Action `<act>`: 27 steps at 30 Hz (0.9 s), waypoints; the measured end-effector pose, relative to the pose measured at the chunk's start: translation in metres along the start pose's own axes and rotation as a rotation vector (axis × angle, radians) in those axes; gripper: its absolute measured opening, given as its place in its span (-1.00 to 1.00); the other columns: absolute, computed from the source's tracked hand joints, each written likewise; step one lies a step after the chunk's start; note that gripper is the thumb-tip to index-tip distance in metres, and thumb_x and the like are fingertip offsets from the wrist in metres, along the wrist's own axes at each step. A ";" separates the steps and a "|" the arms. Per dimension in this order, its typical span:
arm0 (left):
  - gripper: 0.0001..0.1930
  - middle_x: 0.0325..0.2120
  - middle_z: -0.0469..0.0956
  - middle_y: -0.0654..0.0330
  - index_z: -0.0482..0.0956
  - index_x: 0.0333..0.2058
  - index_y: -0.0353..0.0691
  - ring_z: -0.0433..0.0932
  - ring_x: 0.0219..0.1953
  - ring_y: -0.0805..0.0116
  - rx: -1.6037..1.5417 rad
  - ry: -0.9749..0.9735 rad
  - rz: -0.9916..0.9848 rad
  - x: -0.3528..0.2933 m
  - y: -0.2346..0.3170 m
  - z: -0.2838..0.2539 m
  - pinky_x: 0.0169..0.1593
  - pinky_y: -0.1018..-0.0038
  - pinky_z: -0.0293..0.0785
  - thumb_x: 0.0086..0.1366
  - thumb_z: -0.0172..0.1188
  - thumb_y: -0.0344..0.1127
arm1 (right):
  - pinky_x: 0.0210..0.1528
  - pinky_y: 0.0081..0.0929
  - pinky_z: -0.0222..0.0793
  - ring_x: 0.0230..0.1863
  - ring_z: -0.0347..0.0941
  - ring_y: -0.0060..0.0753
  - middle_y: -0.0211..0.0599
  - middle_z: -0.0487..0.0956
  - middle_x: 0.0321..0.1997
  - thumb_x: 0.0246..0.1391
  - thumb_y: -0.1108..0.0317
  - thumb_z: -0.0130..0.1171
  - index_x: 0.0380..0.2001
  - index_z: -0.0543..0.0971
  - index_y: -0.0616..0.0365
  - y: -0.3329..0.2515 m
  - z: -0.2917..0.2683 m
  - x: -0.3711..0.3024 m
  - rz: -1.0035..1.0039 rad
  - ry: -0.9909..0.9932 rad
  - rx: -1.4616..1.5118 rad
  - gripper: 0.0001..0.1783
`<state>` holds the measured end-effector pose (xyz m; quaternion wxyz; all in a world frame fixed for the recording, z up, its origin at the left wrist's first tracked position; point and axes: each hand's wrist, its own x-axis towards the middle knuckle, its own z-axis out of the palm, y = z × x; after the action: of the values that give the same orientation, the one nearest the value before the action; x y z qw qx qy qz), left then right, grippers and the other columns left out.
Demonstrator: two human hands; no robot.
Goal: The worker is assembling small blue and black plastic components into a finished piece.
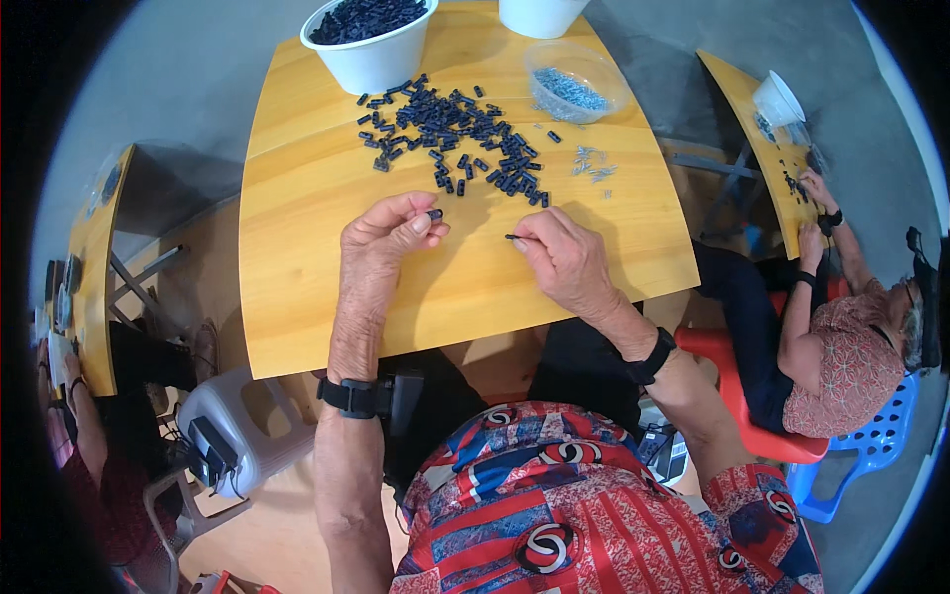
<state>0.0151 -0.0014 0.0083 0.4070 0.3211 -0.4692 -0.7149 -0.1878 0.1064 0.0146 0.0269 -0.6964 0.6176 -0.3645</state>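
My left hand is closed in a pinch on a small black plastic piece, held above the near half of the yellow wooden table. To its right, my right hand pinches a tiny dark piece between thumb and forefinger; its exact kind is too small to make out. The two hands are apart. Just beyond them spreads a loose pile of black plastic pieces. Several thin silver screw-like pieces lie to the right of the pile.
A white tub heaped with black pieces stands at the far left of the table. At the far right are a clear bowl of silver pieces and another white tub. People work at separate tables on both sides.
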 end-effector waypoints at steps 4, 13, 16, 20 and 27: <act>-0.79 -0.34 0.60 0.13 0.57 -0.13 -0.37 0.56 -0.34 0.44 -0.123 -0.067 -0.006 -0.009 -0.002 0.003 -0.17 0.57 0.50 0.26 0.13 -0.51 | -0.42 -0.33 0.40 -0.42 0.49 -0.16 -0.23 0.50 -0.45 -0.04 0.49 0.15 -0.41 0.44 0.18 0.001 0.001 -0.003 0.037 0.017 0.064 -0.89; -0.80 -0.32 0.60 0.14 0.58 -0.15 -0.37 0.55 -0.32 0.44 -0.101 -0.101 -0.029 -0.009 -0.007 0.001 -0.15 0.57 0.49 0.26 0.13 -0.50 | -0.38 -0.34 0.41 -0.41 0.51 -0.14 -0.20 0.52 -0.45 -0.03 0.50 0.15 -0.40 0.45 0.20 0.000 0.000 -0.005 0.092 0.044 0.114 -0.90; -0.81 -0.32 0.61 0.14 0.58 -0.15 -0.37 0.56 -0.32 0.43 -0.099 -0.093 -0.031 -0.009 -0.007 0.002 -0.15 0.56 0.49 0.25 0.13 -0.51 | -0.37 -0.35 0.40 -0.40 0.51 -0.15 -0.21 0.52 -0.45 -0.03 0.50 0.15 -0.41 0.45 0.20 0.000 -0.001 -0.004 0.100 0.039 0.118 -0.90; -0.82 -0.32 0.61 0.13 0.58 -0.17 -0.36 0.57 -0.31 0.42 -0.088 -0.089 -0.026 -0.009 -0.007 0.002 -0.16 0.54 0.49 0.25 0.12 -0.53 | -0.40 -0.40 0.40 -0.43 0.51 -0.20 -0.23 0.52 -0.46 -0.05 0.53 0.17 -0.41 0.46 0.21 0.002 0.002 -0.003 0.084 0.045 0.113 -0.89; -0.83 -0.33 0.61 0.14 0.59 -0.19 -0.36 0.56 -0.32 0.42 -0.006 -0.098 -0.046 -0.008 -0.006 0.008 -0.17 0.53 0.49 0.25 0.12 -0.52 | -0.36 -0.43 0.43 -0.37 0.53 -0.22 -0.21 0.54 -0.39 -0.06 0.57 0.16 -0.31 0.52 0.21 0.002 0.001 -0.004 0.108 0.049 0.101 -0.82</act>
<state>0.0102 0.0102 0.0064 0.3681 0.2951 -0.4792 -0.7402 -0.1890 0.1086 0.0113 0.0666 -0.6507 0.6356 -0.4101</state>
